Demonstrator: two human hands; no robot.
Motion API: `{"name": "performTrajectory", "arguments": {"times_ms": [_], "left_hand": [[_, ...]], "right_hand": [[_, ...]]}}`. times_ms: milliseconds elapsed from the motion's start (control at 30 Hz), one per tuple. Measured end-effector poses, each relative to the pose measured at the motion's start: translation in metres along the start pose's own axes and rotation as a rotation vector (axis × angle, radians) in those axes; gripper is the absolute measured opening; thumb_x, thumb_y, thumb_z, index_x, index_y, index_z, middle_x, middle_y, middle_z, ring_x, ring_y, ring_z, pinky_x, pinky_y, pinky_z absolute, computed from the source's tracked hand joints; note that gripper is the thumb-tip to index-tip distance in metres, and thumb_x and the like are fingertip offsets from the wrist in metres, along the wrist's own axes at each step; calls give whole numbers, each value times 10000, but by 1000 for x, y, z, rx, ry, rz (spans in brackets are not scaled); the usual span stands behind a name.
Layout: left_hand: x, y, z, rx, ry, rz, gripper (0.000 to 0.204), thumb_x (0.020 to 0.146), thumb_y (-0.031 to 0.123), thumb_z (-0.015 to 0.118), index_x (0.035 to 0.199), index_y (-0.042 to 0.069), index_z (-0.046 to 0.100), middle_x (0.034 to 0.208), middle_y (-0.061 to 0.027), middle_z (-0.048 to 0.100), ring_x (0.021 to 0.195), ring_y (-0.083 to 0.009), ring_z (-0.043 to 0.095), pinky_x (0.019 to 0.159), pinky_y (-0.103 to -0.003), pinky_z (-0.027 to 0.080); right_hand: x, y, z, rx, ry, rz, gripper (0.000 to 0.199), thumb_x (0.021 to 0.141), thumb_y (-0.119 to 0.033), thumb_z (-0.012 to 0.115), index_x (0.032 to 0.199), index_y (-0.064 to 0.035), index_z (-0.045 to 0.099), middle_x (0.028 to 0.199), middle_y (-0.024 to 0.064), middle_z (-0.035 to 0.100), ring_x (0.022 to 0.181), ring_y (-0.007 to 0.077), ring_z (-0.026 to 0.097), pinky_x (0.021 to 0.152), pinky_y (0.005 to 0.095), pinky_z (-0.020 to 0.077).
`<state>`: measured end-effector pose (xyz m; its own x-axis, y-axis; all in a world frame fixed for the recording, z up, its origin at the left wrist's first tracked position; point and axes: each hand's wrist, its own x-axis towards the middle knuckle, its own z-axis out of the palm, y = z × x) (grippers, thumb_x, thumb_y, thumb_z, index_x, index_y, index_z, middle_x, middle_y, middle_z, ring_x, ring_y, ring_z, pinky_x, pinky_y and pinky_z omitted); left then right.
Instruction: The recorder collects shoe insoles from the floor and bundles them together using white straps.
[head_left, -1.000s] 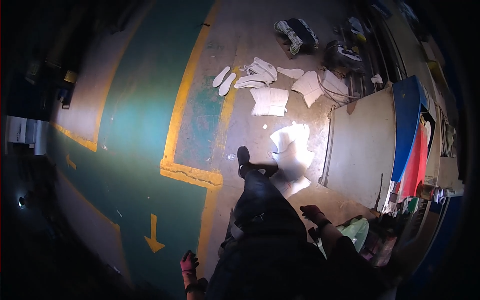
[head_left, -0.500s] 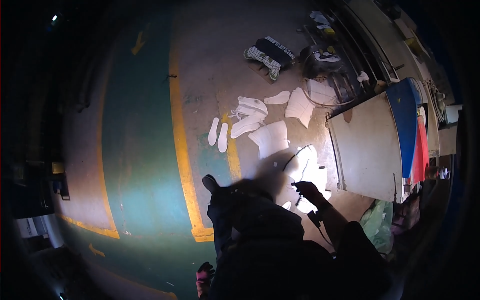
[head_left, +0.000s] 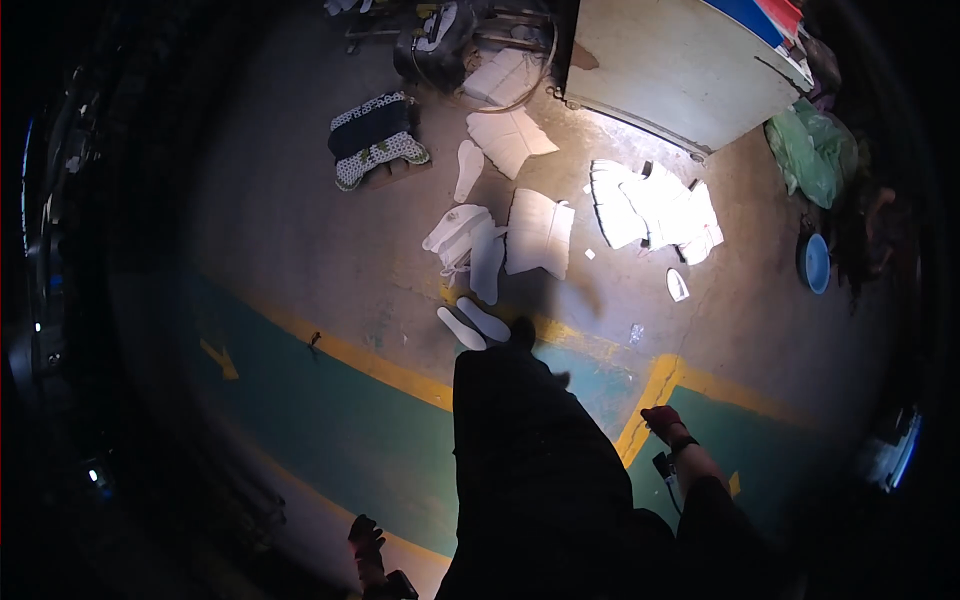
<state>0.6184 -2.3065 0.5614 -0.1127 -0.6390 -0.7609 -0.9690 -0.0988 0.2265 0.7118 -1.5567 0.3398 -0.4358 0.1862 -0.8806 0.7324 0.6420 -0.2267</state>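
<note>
Right hand (head_left: 661, 421), at four o'clock, is now swinging clear of white pieces (head_left: 655, 208) lying at two — leaving them untouched; left hand (head_left: 367, 538) is hanging at seven — I cannot tell either's grip.

Edge, Glare and Dimness Hiding Details

The top edge is cutting off the pale panel (head_left: 670, 75), and the lower edge the left forearm (head_left: 372, 578). Dimness is obscuring the fingers of the left grip (head_left: 366, 538) and right grip (head_left: 661, 421). Glare is washing out the brightest white pieces (head_left: 660, 208).
</note>
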Motion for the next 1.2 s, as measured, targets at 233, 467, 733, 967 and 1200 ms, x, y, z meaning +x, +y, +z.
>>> {"name": "performTrajectory", "arguments": {"times_ms": [233, 467, 733, 967, 1200], "left_hand": [[69, 287, 125, 394, -180, 505, 513, 917, 194, 636, 1409, 139, 501, 1032, -19, 625, 807, -132, 595, 649, -290, 470], [181, 509, 403, 780, -552, 786, 550, 913, 275, 651, 1419, 120, 501, 1101, -42, 634, 938, -164, 610, 757, -317, 502], [356, 553, 687, 1165, -700, 868, 500, 898, 257, 688, 1359, 123, 551, 983, 1, 662, 788, -68, 592, 661, -250, 483], [434, 449, 777, 1392, -719, 1384, 742, 819, 227, 755, 1459, 85, 407, 1147, -121, 638, 1004, -261, 632, 852, -356, 514], [464, 369, 858, 1456, -414, 1793, 1263, 640, 407, 870, 1568, 155, 50, 1532, -236, 283, 1391, -416, 336, 1098, -499, 351]], "right_hand": [[103, -162, 24, 766, 150, 176, 450, 893, -417, 590, 1114, -40, 696, 977, 153, 725, 893, 263, 686, 843, 383, 518], [244, -304, 43, 899, 73, 180, 506, 896, -454, 594, 1192, -53, 678, 1044, 163, 721, 970, 297, 685, 898, 378, 506], [425, -430, 129, 696, -43, 304, 843, 790, -546, 654, 1402, 6, 482, 1300, 264, 593, 1233, 361, 569, 1043, 386, 436], [612, -457, 209, 703, 401, 438, 1125, 643, -534, 809, 1465, 24, 282, 1433, 259, 437, 1335, 391, 433, 1083, 435, 394], [685, -473, 262, 963, 631, 347, 842, 648, -480, 813, 1348, -105, 536, 1185, 139, 667, 1102, 294, 632, 966, 413, 474]]}}
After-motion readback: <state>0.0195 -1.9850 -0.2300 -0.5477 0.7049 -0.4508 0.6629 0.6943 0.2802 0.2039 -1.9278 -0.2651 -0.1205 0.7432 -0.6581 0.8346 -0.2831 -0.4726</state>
